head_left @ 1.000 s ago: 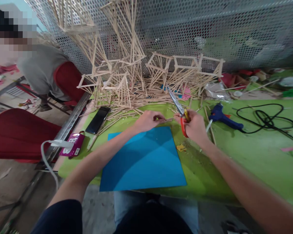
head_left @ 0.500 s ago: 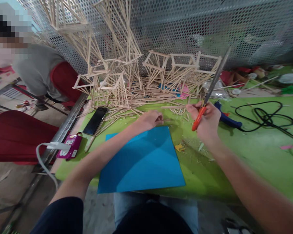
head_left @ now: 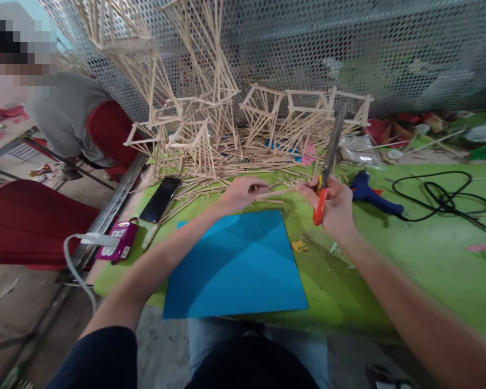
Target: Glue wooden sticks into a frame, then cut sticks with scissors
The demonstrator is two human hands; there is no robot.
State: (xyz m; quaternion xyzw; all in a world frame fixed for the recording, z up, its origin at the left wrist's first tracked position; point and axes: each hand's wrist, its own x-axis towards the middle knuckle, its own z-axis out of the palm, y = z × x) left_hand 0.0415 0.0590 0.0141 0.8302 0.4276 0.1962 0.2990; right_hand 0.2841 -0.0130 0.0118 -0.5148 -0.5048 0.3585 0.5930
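Note:
My right hand [head_left: 335, 204] is closed around a pair of scissors [head_left: 321, 208] with orange handles, their blades pointing up and away. Its thumb and forefinger also pinch a thin wooden stick [head_left: 285, 192] that reaches left. Facing it, my left hand [head_left: 241, 194] has its fingers curled in a pinch, with the tip of a small wooden stick [head_left: 274, 186] poking out. Whether the two sticks touch, I cannot tell. Below both hands lies a sheet of blue paper [head_left: 235, 270] on the green tabletop.
Stick frames [head_left: 202, 146] and loose sticks fill the back, against a perforated metal panel [head_left: 389, 59]. A blue glue gun [head_left: 372, 197] with a coiled black cord lies right. At left are a phone [head_left: 160, 200] and a purple power strip [head_left: 117, 241]. A person [head_left: 68, 108] sits beyond.
My right hand has moved left and slightly down, bringing the scissors and its stick nearer my left hand. The blades point more upright. My left hand has shifted slightly left.

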